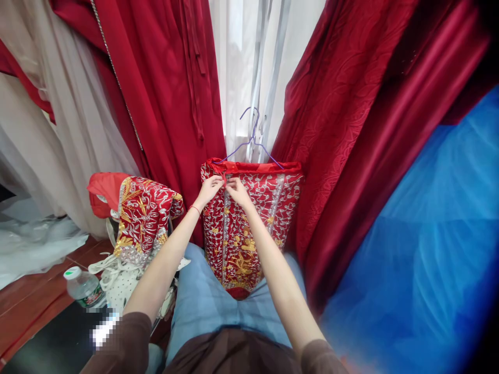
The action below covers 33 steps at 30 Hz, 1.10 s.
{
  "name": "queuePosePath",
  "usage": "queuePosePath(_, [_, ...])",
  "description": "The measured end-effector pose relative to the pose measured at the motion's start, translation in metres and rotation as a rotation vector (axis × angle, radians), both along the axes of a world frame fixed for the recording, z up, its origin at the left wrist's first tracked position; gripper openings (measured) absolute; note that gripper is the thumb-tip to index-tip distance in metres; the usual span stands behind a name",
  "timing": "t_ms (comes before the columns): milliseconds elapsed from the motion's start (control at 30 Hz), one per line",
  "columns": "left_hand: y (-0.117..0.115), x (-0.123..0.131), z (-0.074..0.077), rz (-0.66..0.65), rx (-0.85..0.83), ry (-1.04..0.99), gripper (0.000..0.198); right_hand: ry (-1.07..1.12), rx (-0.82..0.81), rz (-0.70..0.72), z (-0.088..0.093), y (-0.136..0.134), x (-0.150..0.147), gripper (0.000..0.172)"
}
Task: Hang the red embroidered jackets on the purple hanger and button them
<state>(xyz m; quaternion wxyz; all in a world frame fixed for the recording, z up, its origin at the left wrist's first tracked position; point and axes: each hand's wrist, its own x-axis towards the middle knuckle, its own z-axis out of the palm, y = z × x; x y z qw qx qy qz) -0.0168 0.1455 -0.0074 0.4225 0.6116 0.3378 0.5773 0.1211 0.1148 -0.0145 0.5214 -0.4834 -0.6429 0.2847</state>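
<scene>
A red skirt-like garment (249,228) with silver and gold embroidery hangs between my knees from a purple wire hanger (254,136). At the left part of its red waistband, my left hand (210,189) and my right hand (237,191) meet with fingertips nearly touching. Both hands are closed in a pinch on a thin red ribbon tie (223,177) at the waistband. Whether the ribbon is knotted there is too small to tell. The hanger's shoulders reach down into the garment's top edge.
Another embroidered red garment (142,215) lies folded on the left, above white dotted fabric (120,288). A water bottle (84,286) stands beside it, near a dark surface (47,337). Red gowns (163,78) and a blue tulle dress (409,249) hang close around me.
</scene>
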Motion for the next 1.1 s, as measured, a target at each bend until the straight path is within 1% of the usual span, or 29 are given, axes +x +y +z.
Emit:
queuePosePath(33, [-0.002, -0.003, 0.002, -0.019, 0.011, 0.013, 0.006, 0.069, 0.01, 0.085, 0.003, 0.003, 0.0, 0.022])
queuePosePath(100, [-0.006, -0.011, 0.005, -0.041, 0.035, 0.046, 0.004, 0.163, 0.002, 0.213, 0.007, 0.006, 0.0, 0.023])
queuePosePath(167, [-0.009, -0.016, 0.008, -0.042, 0.063, 0.088, 0.007, 0.207, -0.05, 0.277, 0.01, 0.007, -0.001, 0.027])
queuePosePath(200, [-0.01, -0.018, 0.01, -0.043, 0.081, 0.108, 0.009, 0.217, -0.076, 0.277, 0.012, 0.008, -0.002, 0.027])
queuePosePath(233, [-0.011, -0.019, 0.011, -0.047, 0.095, 0.125, 0.01, 0.219, -0.09, 0.252, 0.013, 0.009, -0.003, 0.026])
queuePosePath(300, [-0.011, -0.019, 0.012, -0.04, 0.109, 0.136, 0.01, 0.211, -0.074, 0.142, 0.018, 0.013, -0.003, 0.019])
queuePosePath(367, [-0.01, -0.019, 0.01, 0.027, 0.112, 0.1, 0.009, 0.225, -0.039, 0.037, 0.024, 0.018, 0.0, 0.015])
queuePosePath(433, [-0.007, -0.023, 0.004, 0.158, 0.106, 0.035, 0.01, 0.229, -0.008, -0.014, 0.032, 0.02, 0.007, 0.017])
queuePosePath(500, [-0.003, -0.032, -0.005, 0.307, 0.1, -0.002, 0.01, 0.177, 0.047, -0.053, 0.04, 0.02, 0.017, 0.02])
queuePosePath(633, [0.006, -0.053, -0.026, 0.554, 0.075, 0.055, 0.012, -0.057, 0.252, -0.17, 0.054, 0.014, 0.039, 0.026])
queuePosePath(700, [0.01, -0.06, -0.034, 0.62, 0.045, 0.054, 0.014, -0.136, 0.324, -0.241, 0.058, 0.009, 0.047, 0.026])
queuePosePath(767, [0.012, -0.061, -0.038, 0.591, 0.008, 0.046, 0.015, -0.161, 0.309, -0.303, 0.06, 0.004, 0.051, 0.023])
queuePosePath(833, [0.013, -0.056, -0.039, 0.505, 0.007, 0.047, 0.013, -0.178, 0.23, -0.323, 0.06, -0.002, 0.054, 0.019])
queuePosePath(867, [0.013, -0.051, -0.038, 0.464, 0.032, 0.046, 0.011, -0.198, 0.189, -0.316, 0.06, -0.005, 0.055, 0.02])
queuePosePath(933, [0.013, -0.039, -0.032, 0.392, 0.118, 0.032, 0.016, -0.265, 0.122, -0.282, 0.059, -0.009, 0.056, 0.031])
queuePosePath(1000, [0.012, -0.024, -0.023, 0.289, 0.187, 0.01, 0.021, -0.345, 0.045, -0.243, 0.057, -0.011, 0.057, 0.043])
queuePosePath(1033, [0.011, -0.017, -0.018, 0.218, 0.198, 0.003, 0.02, -0.368, -0.012, -0.217, 0.055, -0.012, 0.057, 0.046])
queuePosePath(1100, [0.009, -0.005, -0.007, 0.074, 0.193, 0.003, 0.008, -0.365, -0.145, -0.149, 0.051, -0.01, 0.056, 0.042])
